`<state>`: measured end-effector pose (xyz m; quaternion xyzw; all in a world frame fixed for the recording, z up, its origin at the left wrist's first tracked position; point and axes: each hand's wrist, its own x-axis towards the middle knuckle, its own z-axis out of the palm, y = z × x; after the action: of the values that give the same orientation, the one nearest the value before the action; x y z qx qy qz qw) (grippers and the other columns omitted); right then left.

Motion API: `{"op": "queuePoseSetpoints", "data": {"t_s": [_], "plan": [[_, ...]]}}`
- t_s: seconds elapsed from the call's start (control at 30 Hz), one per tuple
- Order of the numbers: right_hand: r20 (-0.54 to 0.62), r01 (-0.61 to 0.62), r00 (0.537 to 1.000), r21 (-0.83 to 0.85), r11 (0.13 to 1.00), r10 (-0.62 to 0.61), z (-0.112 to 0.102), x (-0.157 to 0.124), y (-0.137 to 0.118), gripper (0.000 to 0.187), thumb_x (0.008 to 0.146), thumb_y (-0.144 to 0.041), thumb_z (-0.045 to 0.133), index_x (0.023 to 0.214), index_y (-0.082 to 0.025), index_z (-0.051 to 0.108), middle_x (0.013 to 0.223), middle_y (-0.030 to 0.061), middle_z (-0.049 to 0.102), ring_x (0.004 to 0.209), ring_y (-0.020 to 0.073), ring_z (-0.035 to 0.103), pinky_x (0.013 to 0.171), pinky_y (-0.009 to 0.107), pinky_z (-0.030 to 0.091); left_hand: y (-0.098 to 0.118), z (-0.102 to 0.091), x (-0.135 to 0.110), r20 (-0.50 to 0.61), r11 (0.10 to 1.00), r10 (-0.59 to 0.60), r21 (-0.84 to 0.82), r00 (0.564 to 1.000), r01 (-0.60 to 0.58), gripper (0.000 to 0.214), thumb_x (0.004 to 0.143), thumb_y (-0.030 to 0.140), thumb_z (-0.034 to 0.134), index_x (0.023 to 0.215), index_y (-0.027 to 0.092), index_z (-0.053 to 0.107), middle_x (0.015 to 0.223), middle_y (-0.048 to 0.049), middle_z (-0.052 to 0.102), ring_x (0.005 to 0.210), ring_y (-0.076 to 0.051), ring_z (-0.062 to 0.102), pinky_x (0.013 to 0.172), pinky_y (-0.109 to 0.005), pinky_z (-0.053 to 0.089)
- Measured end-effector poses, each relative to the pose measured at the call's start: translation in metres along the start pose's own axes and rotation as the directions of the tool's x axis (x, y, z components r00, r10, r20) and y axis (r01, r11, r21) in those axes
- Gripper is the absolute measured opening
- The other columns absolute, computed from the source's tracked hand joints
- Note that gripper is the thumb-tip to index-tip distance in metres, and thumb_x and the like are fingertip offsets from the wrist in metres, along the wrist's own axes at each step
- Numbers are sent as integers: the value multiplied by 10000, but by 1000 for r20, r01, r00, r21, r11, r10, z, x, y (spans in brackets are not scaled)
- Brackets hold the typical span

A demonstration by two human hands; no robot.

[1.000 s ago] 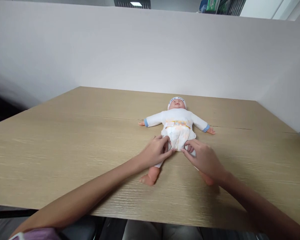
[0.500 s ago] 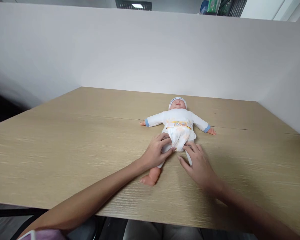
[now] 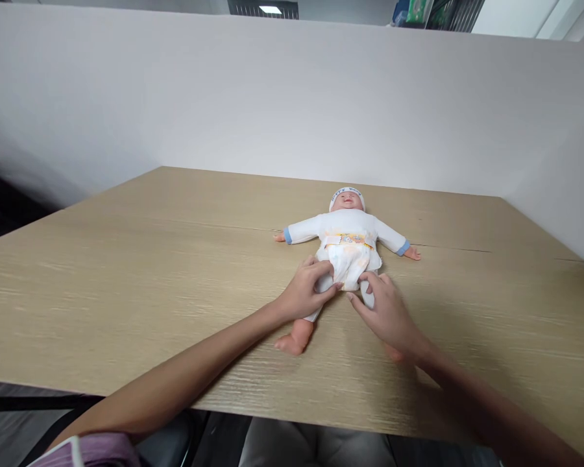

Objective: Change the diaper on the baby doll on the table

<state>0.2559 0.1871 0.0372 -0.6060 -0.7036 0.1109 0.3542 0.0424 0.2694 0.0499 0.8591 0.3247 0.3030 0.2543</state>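
A baby doll [image 3: 348, 220] in white clothes with blue cuffs lies on its back, arms spread and head away from me. Around its hips is a white diaper [image 3: 346, 261] with a patterned orange and yellow waistband. My left hand [image 3: 305, 290] is closed at the diaper's left leg edge, with thumb and fingers curled on the material. On the other side, my right hand [image 3: 385, 311] has its fingers bent at the right leg edge, the thumb near the diaper's bottom. My right hand and wrist cover most of the doll's leg on that side.
The doll lies on a wide wooden table [image 3: 150, 279]. A pale partition [image 3: 292, 97] rises behind the table and along its right side. The table's near edge runs just above my lap [image 3: 316, 444].
My right thumb has moved up and inward to the diaper's lower edge, and the fingers have curled more. My left hand stays at its leg edge. The view has shifted slightly.
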Motion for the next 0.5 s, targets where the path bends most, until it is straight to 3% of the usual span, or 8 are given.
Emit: {"op": "queuePoseSetpoints", "data": {"t_s": [0.23,0.3,0.4,0.5], "plan": [[15,-180,983,231,956,181,-9,11,6,269,887,-407,735,1061,-251,602,943,15,745,724,203,584,717,343,467,-8,7,-1,-86,966,-158,-218,984,136,292,902,426,764,929,223,556,924,-9,574,931,-222,541,843,-339,440],[15,-219,975,229,949,221,-13,11,5,293,880,-433,756,1056,-251,608,958,13,772,725,199,617,725,339,468,-13,10,-2,-103,923,-219,-344,970,172,384,850,428,821,948,229,509,916,13,570,879,-191,540,811,-311,438],[7,-216,976,188,958,218,-19,8,4,239,913,-447,738,1025,-254,653,1011,36,813,885,243,711,809,357,490,-17,14,-4,-116,840,-319,-494,941,224,506,777,435,894,1027,230,505,947,18,612,867,-174,588,796,-288,455],[13,-187,982,84,979,187,-20,5,4,208,944,-465,712,982,-262,729,989,53,824,963,287,709,855,389,486,-15,12,-6,-75,824,-371,-487,926,291,508,772,448,909,1110,210,614,987,-13,711,898,-198,648,805,-295,471]]}}
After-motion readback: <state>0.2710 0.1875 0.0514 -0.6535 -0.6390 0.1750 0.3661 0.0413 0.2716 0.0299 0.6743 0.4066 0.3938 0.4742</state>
